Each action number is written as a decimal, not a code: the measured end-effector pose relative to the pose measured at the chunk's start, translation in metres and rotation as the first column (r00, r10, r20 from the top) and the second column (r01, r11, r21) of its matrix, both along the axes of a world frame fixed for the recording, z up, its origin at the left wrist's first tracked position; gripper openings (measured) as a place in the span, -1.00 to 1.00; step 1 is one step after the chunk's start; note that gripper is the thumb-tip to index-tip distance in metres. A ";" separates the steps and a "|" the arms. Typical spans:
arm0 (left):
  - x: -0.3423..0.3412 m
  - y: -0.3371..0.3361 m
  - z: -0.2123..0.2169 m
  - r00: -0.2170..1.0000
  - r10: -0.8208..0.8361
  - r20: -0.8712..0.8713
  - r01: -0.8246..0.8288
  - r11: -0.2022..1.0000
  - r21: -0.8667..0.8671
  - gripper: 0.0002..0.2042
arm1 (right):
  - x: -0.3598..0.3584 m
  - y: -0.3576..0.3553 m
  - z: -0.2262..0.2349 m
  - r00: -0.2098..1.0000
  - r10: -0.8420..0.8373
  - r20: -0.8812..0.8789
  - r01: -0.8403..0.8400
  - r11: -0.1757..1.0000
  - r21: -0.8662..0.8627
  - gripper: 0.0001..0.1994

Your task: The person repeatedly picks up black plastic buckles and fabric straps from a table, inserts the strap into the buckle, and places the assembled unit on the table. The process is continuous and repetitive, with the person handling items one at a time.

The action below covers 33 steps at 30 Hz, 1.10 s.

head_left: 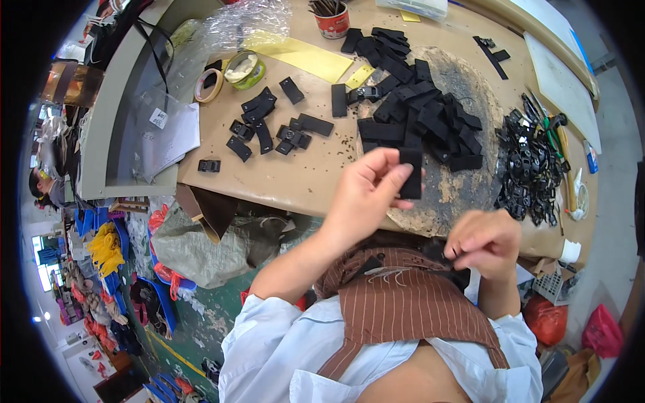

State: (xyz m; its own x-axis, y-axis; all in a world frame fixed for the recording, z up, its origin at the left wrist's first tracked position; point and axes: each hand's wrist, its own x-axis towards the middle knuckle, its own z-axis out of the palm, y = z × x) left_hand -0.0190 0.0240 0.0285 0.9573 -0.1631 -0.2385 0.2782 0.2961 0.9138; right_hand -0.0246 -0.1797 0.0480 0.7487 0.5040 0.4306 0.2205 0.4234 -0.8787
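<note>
Fingers of the left hand [363, 195] pinch a black strap piece [410, 173], held upright above the table edge [282, 195], its long axis vertical. Right hand [485, 243], lower and nearer the lap, pinches a small black buckle [438, 252] below the strap.

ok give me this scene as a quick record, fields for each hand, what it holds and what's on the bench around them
left hand: raised, pinching a black strap piece by its upper end
right hand: low by the apron, fingers closed on a small black part, mostly hidden
bench: tan top with a worn round pad
on pad: heap of black strap pieces
right of pad: pile of black buckles
left of pad: assembled strap pieces, tape roll, open tin
</note>
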 end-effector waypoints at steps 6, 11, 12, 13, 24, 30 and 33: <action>-0.024 -0.019 -0.003 0.999 -0.047 -0.023 0.045 0.995 -0.092 -0.77 | 0.006 -0.005 -0.020 0.989 -0.144 0.034 0.147 0.984 -0.105 -0.77; -0.027 -0.021 -0.004 0.997 -0.069 -0.018 0.067 0.991 -0.112 -0.73 | 0.002 -0.008 -0.022 0.986 -0.166 0.007 0.166 0.982 -0.091 -0.77; -0.029 -0.022 -0.005 0.998 -0.067 0.001 0.066 0.992 -0.109 -0.73 | 0.002 -0.008 -0.022 0.986 -0.165 0.010 0.165 0.982 -0.090 -0.77; -0.030 -0.023 -0.006 0.998 -0.064 0.020 0.066 0.992 -0.107 -0.73 | 0.002 -0.008 -0.021 0.986 -0.164 0.008 0.164 0.982 -0.092 -0.77; -0.050 -0.031 -0.004 0.981 -0.171 0.095 0.147 0.966 0.213 -0.73 | 0.000 -0.007 -0.028 0.952 -0.271 -0.142 0.251 0.957 -0.145 -0.81; -0.050 -0.031 -0.007 0.991 -0.133 0.009 0.132 0.989 0.065 -0.70 | -0.003 -0.008 -0.033 0.969 -0.222 -0.109 0.193 0.954 -0.228 -0.81; -0.049 -0.030 -0.008 0.986 -0.150 0.079 0.140 0.983 0.122 -0.70 | -0.003 -0.007 -0.030 0.969 -0.230 -0.090 0.202 0.948 -0.247 -0.80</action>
